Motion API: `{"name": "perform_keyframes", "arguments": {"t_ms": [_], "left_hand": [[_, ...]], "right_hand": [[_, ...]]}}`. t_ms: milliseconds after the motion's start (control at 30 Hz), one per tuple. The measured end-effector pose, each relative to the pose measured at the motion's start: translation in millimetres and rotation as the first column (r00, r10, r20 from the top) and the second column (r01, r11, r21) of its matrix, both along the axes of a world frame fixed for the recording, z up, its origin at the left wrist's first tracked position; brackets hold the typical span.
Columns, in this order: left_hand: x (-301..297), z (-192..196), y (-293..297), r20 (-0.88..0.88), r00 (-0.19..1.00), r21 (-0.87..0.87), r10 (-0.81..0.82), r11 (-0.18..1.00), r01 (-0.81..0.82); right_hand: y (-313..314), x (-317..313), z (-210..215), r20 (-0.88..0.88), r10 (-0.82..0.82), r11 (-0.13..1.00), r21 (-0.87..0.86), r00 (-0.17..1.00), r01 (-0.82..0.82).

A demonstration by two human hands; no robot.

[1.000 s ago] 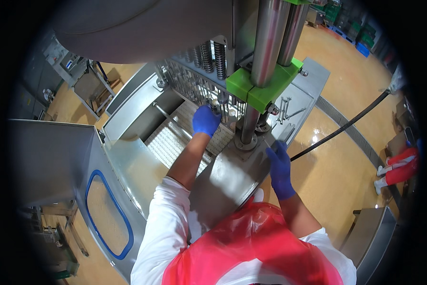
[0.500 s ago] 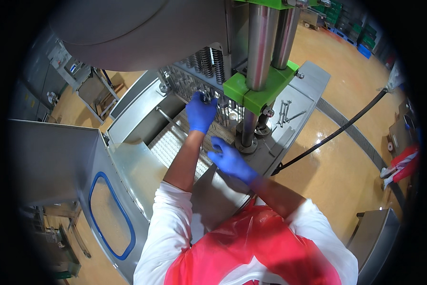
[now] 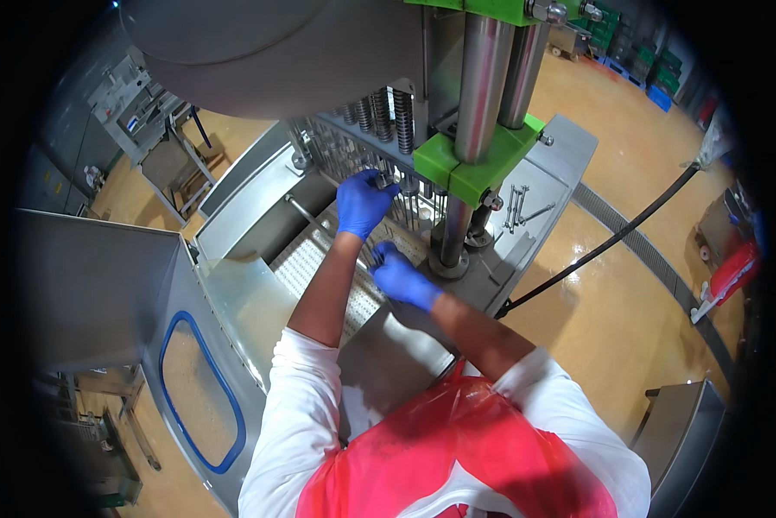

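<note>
My left hand (image 3: pixel 364 205), in a blue glove, is raised to the underside of the machine's head, its fingers curled on a small shiny metal fitting (image 3: pixel 386 182). Beside it hangs a row of thin metal needles (image 3: pixel 415 211), below dark coil springs (image 3: pixel 382 116). Lower and nearer, my right hand (image 3: pixel 405 278), gloved too, has its fingers closed close to the needles' lower ends. What lies in those fingers is too small to make out. Under both hands runs a white perforated conveyor belt (image 3: pixel 300 266) with a metal bar (image 3: pixel 306 211) across it.
Steel columns (image 3: pixel 483 95) with a green clamp block (image 3: pixel 483 155) stand right of my hands. Several loose metal bolts (image 3: pixel 517 207) lie on the machine's side ledge. At left is a metal panel with a blue-rimmed opening (image 3: pixel 165 380). A black hose (image 3: pixel 608 237) runs off to the right.
My right hand has moved slightly left and its fingers, apart before, have closed near the needles. My left hand stays at the fitting, its fingers shifted a little.
</note>
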State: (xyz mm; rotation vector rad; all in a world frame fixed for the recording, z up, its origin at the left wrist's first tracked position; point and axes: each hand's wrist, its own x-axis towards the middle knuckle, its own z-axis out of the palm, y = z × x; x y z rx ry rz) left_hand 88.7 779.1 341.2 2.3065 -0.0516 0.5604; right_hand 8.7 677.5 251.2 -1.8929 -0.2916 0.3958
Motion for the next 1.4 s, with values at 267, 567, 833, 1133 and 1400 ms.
{"name": "perform_keyframes", "arguments": {"t_ms": [267, 567, 833, 1133, 1400], "left_hand": [[-12.2, -19.9, -14.0, 0.039, 0.997, -0.353, 0.070, 0.934, -0.052], [1.2, -35.1, -9.7, 0.072, 0.997, -0.508, -0.018, 0.860, 0.052], [-4.2, -26.5, -6.0, 0.018, 0.999, -0.494, -0.040, 0.868, 0.044], [-1.3, -23.2, -0.5, 0.021, 0.998, -0.466, -0.057, 0.883, 0.060], [0.8, -19.1, 2.1, 0.026, 0.996, -0.486, -0.090, 0.869, 0.091]], "right_hand": [[-108.1, -81.8, 13.1, -0.048, 0.154, 0.988, 0.003, 0.987, -0.154], [-160.2, -107.6, 13.9, -0.044, 0.164, 0.974, 0.165, 0.985, -0.155], [-156.6, -102.5, 21.8, -0.044, 0.239, 0.965, -0.103, 0.970, -0.243], [-158.3, -98.4, 34.9, -0.008, 0.294, 0.949, -0.117, 0.956, -0.293], [-159.2, -97.4, 35.2, -0.105, 0.279, 0.952, -0.097, 0.955, -0.289]]}}
